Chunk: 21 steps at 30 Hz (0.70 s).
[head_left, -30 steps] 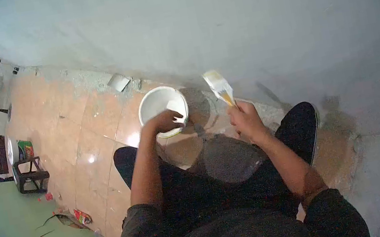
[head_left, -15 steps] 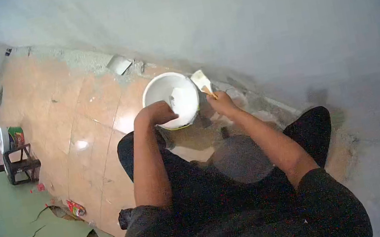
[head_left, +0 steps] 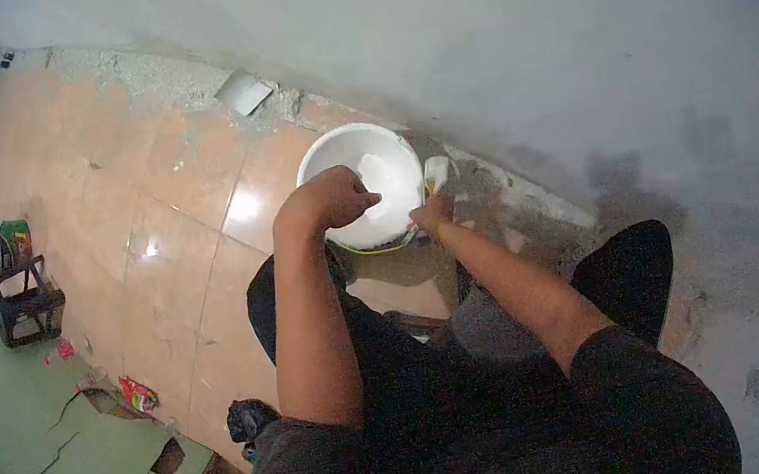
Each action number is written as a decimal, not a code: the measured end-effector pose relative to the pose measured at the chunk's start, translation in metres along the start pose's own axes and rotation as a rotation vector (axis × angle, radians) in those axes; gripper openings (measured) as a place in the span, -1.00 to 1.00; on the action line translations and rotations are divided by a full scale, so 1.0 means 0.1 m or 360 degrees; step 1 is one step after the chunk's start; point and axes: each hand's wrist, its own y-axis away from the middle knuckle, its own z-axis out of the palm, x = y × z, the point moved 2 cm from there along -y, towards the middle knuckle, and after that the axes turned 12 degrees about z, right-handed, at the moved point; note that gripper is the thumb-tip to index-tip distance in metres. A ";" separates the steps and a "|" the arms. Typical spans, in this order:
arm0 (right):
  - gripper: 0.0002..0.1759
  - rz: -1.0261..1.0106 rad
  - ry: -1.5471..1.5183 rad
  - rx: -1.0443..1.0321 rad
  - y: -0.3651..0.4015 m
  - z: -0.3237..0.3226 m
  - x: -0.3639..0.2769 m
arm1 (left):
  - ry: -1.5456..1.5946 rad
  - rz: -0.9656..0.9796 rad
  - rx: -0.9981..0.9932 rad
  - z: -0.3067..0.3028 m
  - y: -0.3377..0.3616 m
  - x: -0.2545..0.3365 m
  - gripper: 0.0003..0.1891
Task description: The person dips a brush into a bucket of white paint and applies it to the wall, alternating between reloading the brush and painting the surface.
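Note:
A white bucket with white paste inside stands on the floor by the wall. Over its near left side is my left hand, its fingers curled closed; whatever they may hold is hidden. At the bucket's right rim, my right hand is closed around the handle of a putty knife. The blade is coated white and points away from me, just outside the rim.
A grey plate lies at the foot of the wall. To the left are a black stool, a white-and-green pail, a red wrapper and a cracked green panel. My knees flank the bucket's near side.
My left hand has shifted slightly up and right over the bucket. The putty knife in my right hand has turned more upright beside the rim. The view has shifted a little.

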 end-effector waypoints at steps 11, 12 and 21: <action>-0.66 0.0612 -0.0925 -0.0123 0.17 -0.79 -0.67 | 0.0242 -0.0103 0.0045 -0.35 -0.46 -0.18 -0.66; -0.66 0.0448 -0.0704 -0.0002 0.01 -0.62 -0.57 | 0.0264 -0.0095 0.0049 -0.39 -0.54 -0.21 -0.66; -0.64 -0.0294 -0.0076 0.0397 0.18 -1.20 -0.71 | 0.0310 -0.0202 0.0118 -0.42 -0.44 -0.33 -0.67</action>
